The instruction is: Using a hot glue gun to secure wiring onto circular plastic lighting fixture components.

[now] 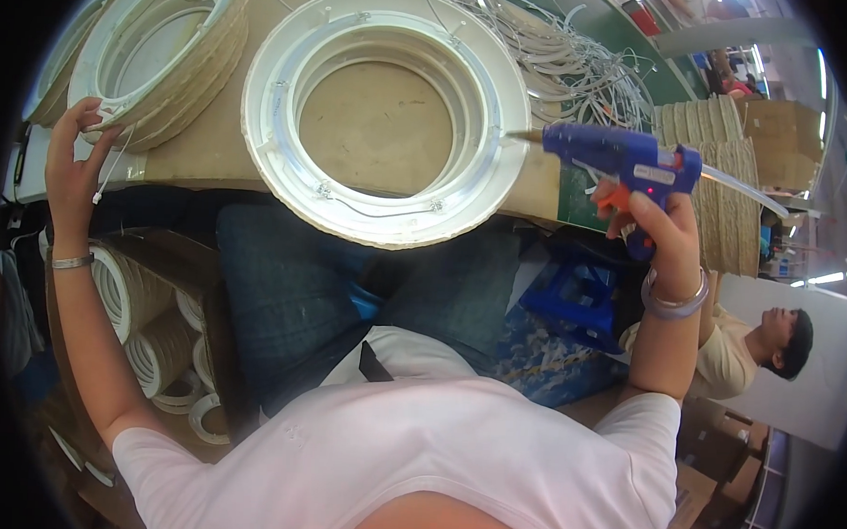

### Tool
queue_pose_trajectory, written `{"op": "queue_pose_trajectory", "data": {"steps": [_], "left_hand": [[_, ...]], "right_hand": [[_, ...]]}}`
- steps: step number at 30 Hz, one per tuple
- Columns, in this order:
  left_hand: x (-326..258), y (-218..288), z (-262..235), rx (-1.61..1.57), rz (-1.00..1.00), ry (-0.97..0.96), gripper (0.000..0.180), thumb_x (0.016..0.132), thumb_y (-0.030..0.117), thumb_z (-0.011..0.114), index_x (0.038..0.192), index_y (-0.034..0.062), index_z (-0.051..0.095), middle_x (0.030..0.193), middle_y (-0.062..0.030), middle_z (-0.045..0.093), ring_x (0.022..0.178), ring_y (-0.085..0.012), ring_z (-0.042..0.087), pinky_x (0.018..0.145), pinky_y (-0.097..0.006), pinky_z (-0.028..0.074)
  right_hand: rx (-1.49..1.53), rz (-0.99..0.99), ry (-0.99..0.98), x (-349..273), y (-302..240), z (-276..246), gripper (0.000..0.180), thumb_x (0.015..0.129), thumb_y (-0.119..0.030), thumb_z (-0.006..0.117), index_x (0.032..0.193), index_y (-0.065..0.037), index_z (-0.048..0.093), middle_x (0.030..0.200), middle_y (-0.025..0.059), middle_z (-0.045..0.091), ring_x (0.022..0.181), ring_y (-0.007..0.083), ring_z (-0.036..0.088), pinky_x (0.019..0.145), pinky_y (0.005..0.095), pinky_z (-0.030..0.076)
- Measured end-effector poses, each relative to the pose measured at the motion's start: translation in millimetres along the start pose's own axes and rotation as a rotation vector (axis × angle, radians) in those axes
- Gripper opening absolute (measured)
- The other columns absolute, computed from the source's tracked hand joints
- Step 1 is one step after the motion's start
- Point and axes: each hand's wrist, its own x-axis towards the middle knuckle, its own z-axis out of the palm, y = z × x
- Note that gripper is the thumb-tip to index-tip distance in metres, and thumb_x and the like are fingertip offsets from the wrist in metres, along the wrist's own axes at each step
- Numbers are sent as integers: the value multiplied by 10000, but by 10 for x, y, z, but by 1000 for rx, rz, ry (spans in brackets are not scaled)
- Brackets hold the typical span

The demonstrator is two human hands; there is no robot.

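In my right hand (668, 222) is a blue glue gun (614, 157) with an orange trigger; a clear glue stick trails from its back. Its nozzle points left, at the rim of a white ring-shaped lamp frame (262, 156) lying in front of me. Clear tubing and thin wires run around this ring's channel. My left hand (72, 164) is closed on the near edge of a second ring frame (201, 80), which is tilted and has a rough beige outer side. A thin white cable (112, 168) with a small plug hangs beside that hand.
A heap of clear tubes and wires (589, 74) lies at the back right. Stacked beige rings (729, 210) stand at the right, near a seated person (733, 355). An open carton (220, 351) at lower left holds more rings. A blue stool (572, 293) stands right of my legs.
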Motion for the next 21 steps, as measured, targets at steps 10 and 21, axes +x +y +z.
{"op": "queue_pose_trajectory", "data": {"steps": [10, 21], "left_hand": [[-8, -72, 56, -4, -3, -15, 333, 712, 78, 630, 1024, 41, 521, 911, -61, 559, 845, -160, 528, 757, -277, 405], [-24, -86, 33, -9, -10, -12, 331, 717, 76, 624, 1030, 39, 521, 922, -64, 560, 849, -164, 528, 761, -281, 405]], "right_hand": [[-102, 20, 14, 236, 151, -21, 273, 805, -207, 520, 991, -10, 490, 776, 43, 549, 666, 109, 520, 538, 213, 424], [-161, 40, 5, 240, 134, -28, 243, 794, -202, 541, 923, 3, 516, 699, 14, 511, 607, 78, 485, 530, 210, 421]]}}
